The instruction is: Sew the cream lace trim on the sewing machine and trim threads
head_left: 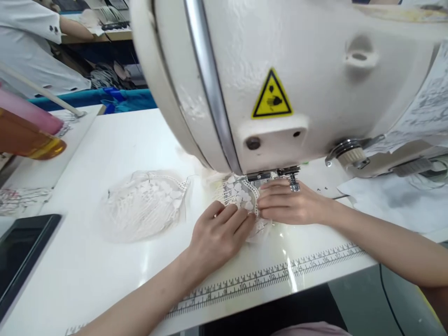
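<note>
behind the front edge of the table (119, 140), we best smooth the lace piece (238, 193) evenly beneath the sewing machine (290, 84) — right hand (294, 203) open and flat at its trim (252, 190), left hand (220, 231) curled over it — pinching or not, we cannot tell.

We have our 2 bare forearms angled toward each other. Our left forearm (157, 291) runs diagonally from the bottom edge toward the centre, its wrist almost in line with our left hand (224, 231), which is palm down, knuckles raised, fingers bent with their tips turned downward. Our right forearm (378, 238) extends from the right edge, sloping gently to our right hand (292, 203), also palm down but flatter, its fingers straight, close together and pointing left. We cannot make out either thumb clearly. Our 2 hands are just beside each other, fingertips nearly meeting.
</note>
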The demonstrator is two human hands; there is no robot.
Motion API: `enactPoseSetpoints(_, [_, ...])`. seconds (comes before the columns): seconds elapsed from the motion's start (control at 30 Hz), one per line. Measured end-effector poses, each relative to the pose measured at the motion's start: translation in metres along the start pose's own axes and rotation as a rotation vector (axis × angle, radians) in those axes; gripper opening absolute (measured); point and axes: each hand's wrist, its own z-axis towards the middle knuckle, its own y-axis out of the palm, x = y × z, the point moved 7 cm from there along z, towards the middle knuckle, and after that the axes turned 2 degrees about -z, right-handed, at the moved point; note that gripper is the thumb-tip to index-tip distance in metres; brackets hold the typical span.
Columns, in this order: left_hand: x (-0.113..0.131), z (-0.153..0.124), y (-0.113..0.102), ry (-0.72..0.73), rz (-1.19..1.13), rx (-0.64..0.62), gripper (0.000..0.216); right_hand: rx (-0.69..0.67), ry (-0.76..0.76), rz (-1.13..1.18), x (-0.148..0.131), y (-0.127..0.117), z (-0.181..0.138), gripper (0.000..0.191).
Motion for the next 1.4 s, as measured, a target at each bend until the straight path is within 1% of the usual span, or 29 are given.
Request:
enactPoseSetpoints(0.07, [0.0, 0.0, -0.001, 0.043, 0.016, 0.01, 0.014, -0.019, 0.008, 0.005, 0.0, 0.003, -0.002, 0.013])
enactPoseSetpoints(0.13, [-0.001, -0.001, 0.0, 0.056, -0.021, 0.006, 0.017, -0.006, 0.03, 0.006, 0.001, 0.003, -0.005, 0.012])
enactPoseSetpoints(0.23, [-0.005, -0.005, 0.006, 0.033, -0.094, -0.058, 0.022, 0.005, 0.055, 0.002, 0.003, 0.005, -0.008, 0.013])
enactPoseSetpoints(0.33, [-0.008, -0.009, 0.012, 0.01, -0.129, -0.104, 0.023, -0.005, 0.061, -0.016, 0.003, 0.006, -0.008, 0.014])
enactPoseSetpoints(0.5, [-0.008, -0.008, 0.014, -0.003, -0.148, -0.106, 0.019, -0.032, 0.036, -0.061, 0.001, 0.008, -0.006, 0.02])
enactPoseSetpoints(0.63, [-0.008, -0.007, 0.014, -0.014, -0.148, -0.114, 0.018, -0.017, 0.035, -0.091, -0.001, 0.007, -0.005, 0.021])
enactPoseSetpoints(0.73, [-0.009, -0.007, 0.015, -0.025, -0.146, -0.123, 0.018, 0.019, 0.039, -0.106, -0.001, 0.003, -0.004, 0.019])
enactPoseSetpoints(0.8, [-0.008, -0.007, 0.015, -0.026, -0.154, -0.126, 0.02, 0.038, 0.053, -0.114, 0.0, 0.0, -0.004, 0.019])
enactPoseSetpoints(0.93, [-0.008, -0.006, 0.017, -0.045, -0.178, -0.123, 0.022, 0.024, 0.088, -0.111, 0.003, -0.001, -0.003, 0.018])
enactPoseSetpoints(1.1, [-0.007, -0.006, 0.018, -0.042, -0.188, -0.107, 0.026, 0.046, 0.119, -0.101, 0.008, -0.005, -0.005, 0.018])
enactPoseSetpoints(1.27, [-0.008, -0.006, 0.021, -0.066, -0.2, -0.111, 0.029, 0.043, 0.157, -0.084, 0.012, -0.002, -0.006, 0.017])
enactPoseSetpoints(1.4, [-0.008, -0.005, 0.022, -0.082, -0.201, -0.103, 0.03, 0.077, 0.183, -0.072, 0.015, -0.002, -0.007, 0.016])
